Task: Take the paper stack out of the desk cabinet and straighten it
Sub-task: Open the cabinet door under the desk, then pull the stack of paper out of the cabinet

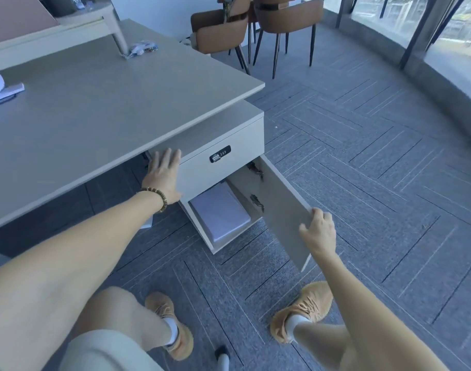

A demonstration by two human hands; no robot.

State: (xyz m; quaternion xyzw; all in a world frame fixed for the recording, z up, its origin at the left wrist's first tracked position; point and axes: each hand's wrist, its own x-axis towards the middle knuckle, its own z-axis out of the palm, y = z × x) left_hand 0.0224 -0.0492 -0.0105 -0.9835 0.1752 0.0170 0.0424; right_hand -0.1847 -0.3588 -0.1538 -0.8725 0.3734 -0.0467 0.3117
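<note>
A white paper stack (pixel 220 213) lies flat on the bottom shelf inside the desk cabinet (pixel 223 141), under the drawer with a combination lock (pixel 219 154). The cabinet door (pixel 278 207) is swung wide open to the right. My right hand (pixel 318 229) grips the door's outer edge. My left hand (pixel 163 174) rests flat, fingers spread, against the cabinet's left front corner beneath the desk top (pixel 95 113). Neither hand touches the paper.
Brown chairs (pixel 258 25) stand at the back beyond the desk. Papers (pixel 1 88) lie at the desk's left edge and a small wrapper (pixel 142 49) near its back. Grey carpet tiles cover the floor; my feet in orange shoes are below. Curved windows run along the right.
</note>
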